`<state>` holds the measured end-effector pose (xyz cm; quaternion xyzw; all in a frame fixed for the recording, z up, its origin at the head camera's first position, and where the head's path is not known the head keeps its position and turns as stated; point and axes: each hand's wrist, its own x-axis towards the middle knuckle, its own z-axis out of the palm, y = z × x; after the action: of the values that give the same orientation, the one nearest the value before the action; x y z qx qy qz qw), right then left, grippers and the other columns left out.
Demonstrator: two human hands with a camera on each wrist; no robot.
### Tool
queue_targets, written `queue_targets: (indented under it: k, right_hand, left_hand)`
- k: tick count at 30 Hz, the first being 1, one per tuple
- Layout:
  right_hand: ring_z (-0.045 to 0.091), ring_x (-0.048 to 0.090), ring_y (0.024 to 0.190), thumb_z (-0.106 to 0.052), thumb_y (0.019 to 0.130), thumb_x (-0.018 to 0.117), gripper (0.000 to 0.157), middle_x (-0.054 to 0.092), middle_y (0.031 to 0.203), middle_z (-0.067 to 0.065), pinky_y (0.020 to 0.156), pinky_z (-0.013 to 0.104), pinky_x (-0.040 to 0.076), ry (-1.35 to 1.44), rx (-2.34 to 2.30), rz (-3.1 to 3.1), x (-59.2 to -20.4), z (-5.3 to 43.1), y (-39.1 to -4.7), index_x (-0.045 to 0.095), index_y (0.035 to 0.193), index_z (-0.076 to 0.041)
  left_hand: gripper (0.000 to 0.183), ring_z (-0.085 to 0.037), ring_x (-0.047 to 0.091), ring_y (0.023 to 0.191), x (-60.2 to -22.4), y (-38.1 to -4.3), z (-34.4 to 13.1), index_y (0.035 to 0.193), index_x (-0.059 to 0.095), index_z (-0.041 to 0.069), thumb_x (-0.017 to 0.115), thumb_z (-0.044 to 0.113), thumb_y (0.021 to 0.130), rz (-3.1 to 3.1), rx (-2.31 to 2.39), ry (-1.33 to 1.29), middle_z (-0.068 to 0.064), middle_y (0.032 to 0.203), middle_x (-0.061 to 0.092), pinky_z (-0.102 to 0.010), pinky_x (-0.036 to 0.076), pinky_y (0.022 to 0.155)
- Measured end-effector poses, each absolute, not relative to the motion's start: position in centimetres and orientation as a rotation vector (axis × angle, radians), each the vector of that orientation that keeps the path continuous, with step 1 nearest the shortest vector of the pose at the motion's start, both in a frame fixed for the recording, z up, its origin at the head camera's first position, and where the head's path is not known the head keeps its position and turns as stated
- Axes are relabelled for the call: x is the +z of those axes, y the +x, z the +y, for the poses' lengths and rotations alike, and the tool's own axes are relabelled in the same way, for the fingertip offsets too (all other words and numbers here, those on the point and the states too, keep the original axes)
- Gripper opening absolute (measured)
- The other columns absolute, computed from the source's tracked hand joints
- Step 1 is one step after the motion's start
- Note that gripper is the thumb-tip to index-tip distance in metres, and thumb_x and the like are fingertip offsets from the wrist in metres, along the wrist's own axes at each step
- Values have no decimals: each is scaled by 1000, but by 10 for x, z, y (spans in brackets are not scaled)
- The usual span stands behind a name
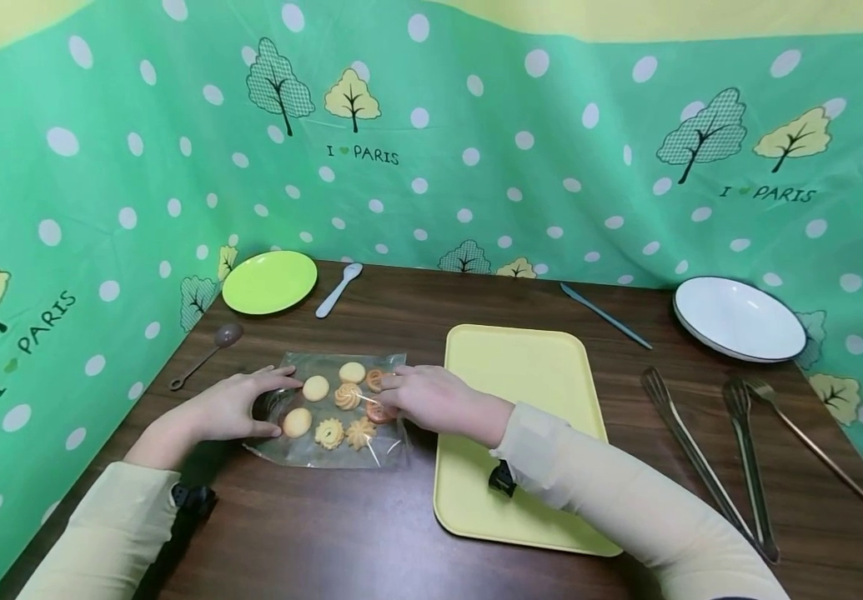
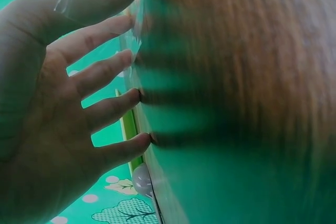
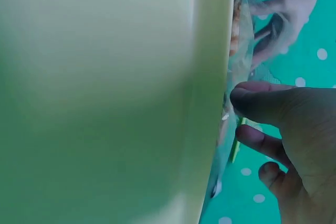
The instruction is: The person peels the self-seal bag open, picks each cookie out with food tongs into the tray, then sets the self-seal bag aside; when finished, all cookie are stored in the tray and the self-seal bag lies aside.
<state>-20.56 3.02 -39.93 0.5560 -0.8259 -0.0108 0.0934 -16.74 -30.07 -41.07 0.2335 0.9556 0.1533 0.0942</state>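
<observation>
On the left part of the dark wooden table (image 1: 266,517), we see a clear bag (image 1: 288,452) lying flat, with an assortment of cookies (image 1: 348,397) spread in one layer, seemingly inside it. Round, swirled, flower-like and pretzel-like shapes show through the film. The left hand (image 1: 232,406) touches the bag's left edge, its fingers spread and extended, grasping nothing that we can make out; we judge that it steadies that side. The right hand (image 1: 434,402) reaches over the bag's right end, partly hiding the reddish cookies. Its thumb and forefinger come close together at the film — whether they pinch it, we cannot tell. With a hand at each end, we think the thin bag is less likely to slide.

Just right of the bag, beneath the right forearm, lies a yellow tray (image 1: 521,358), handy to that hand. Farther out, we find a green plate (image 1: 269,283), a light blue spoon (image 1: 338,292) and a brown spoon (image 1: 228,335) at the left; a blue knife (image 1: 606,316), a white dish (image 1: 740,318), metal tongs (image 1: 754,471) and a fork (image 1: 823,451) sit right of the tray — perhaps set aside to leave working room.
</observation>
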Motion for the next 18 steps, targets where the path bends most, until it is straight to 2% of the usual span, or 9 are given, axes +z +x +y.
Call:
queue_targets:
  k: [4,8,10,13,18]
  right_hand:
    - [10,48,75,-11,83,63,19,58,82,-13,57,21,38,1630,-2,-2464,-399,44,-205,56,71,-25]
    - [11,50,76,-14,83,67,14,58,83,-12,61,23,44,1643,39,-2498,-400,54,-205,60,78,-24]
    - [11,54,83,-15,82,70,13,60,91,-11,65,25,48,1639,73,-2520,-399,54,-206,62,86,-24]
    - [13,58,94,-9,81,70,23,61,105,-7,71,28,51,1626,114,-2538,-397,51,-211,63,98,-23]
    - [13,58,103,7,83,55,41,60,120,-6,78,28,50,1626,99,-2563,-394,39,-224,66,108,-23]
  left_hand:
    - [68,-45,32,134,-409,-167,-299,134,52,20,80,35,73,2834,456,704,-15,148,38,-62,35,97]
    - [68,-45,32,134,-409,-168,-299,133,52,19,80,33,73,2830,457,711,-14,148,39,-62,34,99]
    - [68,-45,32,135,-409,-169,-298,133,52,19,80,33,72,2826,456,702,-14,148,39,-61,34,99]
    - [68,-46,31,134,-409,-169,-299,133,52,20,79,35,73,2820,450,700,-14,148,38,-62,34,99]
    - [67,-47,32,134,-408,-167,-300,133,52,19,79,36,73,2813,449,717,-15,148,38,-62,34,97]
